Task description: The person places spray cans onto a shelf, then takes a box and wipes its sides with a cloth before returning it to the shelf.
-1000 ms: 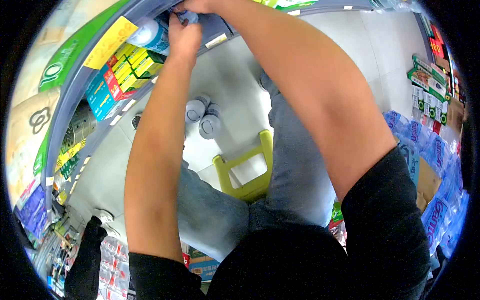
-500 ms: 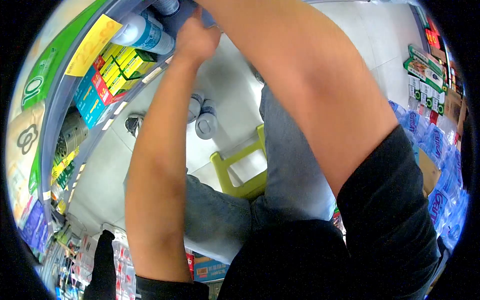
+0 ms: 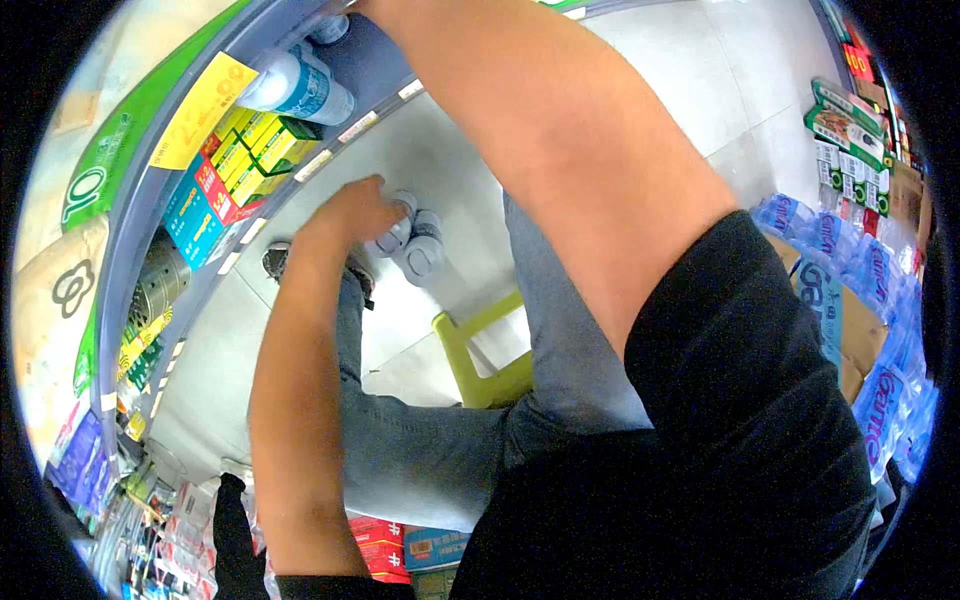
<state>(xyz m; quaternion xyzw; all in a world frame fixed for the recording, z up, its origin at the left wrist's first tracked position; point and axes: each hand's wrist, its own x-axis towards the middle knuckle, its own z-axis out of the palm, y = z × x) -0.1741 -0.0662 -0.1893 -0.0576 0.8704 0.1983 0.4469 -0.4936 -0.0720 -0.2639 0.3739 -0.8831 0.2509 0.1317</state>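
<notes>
My left hand is low over the floor, its fingers spread beside a white capped bottle; whether they touch it I cannot make out. A second white bottle stands close against the first. My right forearm reaches across to the shelf at the top edge, where the hand itself is cut off. On that shelf a white bottle with a blue label appears near the front, and part of another bottle shows behind it.
Yellow boxes and a yellow price tag are on the left shelving. A green stool is between my legs. Wrapped water bottles are stacked at right. Red boxes sit behind me.
My left hand has come down from the shelf to the bottles on the floor. My right forearm has shifted left, and the view has moved slightly.
</notes>
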